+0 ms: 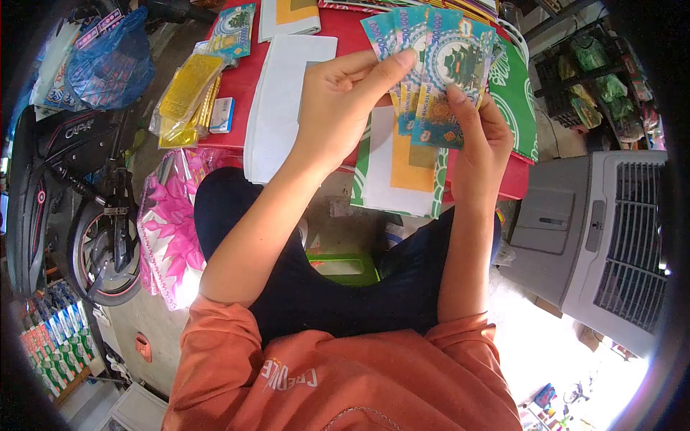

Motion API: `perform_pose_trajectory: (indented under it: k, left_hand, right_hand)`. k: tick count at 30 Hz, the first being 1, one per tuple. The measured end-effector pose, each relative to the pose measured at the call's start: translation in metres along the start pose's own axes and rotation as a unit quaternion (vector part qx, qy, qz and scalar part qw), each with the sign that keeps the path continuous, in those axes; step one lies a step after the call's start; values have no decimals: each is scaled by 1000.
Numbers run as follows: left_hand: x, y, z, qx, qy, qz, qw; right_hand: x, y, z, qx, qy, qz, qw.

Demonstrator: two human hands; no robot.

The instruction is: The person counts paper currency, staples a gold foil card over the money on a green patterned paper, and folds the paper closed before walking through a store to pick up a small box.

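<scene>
Both hands are up over the red table (231, 130), clamped on one fan of notes (451, 59): the left hand (483, 133) pinches its near right side, the right hand (370, 82) its left side. Below the fan, between the wrists, lies a white sheet (379, 168) with an orange patch (412, 167). Left of the right hand sit a small box (222, 116) and yellow packs (188, 92), perhaps in clear wrap.
</scene>
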State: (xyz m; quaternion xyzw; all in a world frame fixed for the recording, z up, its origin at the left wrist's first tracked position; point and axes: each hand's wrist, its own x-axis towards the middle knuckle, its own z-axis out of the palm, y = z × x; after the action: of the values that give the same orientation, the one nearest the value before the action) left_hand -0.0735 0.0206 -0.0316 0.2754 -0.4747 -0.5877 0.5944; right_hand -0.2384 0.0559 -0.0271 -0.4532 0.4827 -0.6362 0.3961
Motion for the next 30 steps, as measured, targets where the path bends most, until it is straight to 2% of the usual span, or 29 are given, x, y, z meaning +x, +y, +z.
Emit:
perform_pose_trajectory:
  k: [13,25,30]
  left_hand:
    - [-2,2,5,-21,6,-10,1000]
    - [-2,-7,6,-30,21,31,999]
    - [-2,-6,3,-9,27,7,1000]
  right_hand:
    - [-1,1,-2,-20,9,4,1000]
    - [-3,4,0,0,-19,3,1000]
    - [-4,2,2,-9,-20,0,1000]
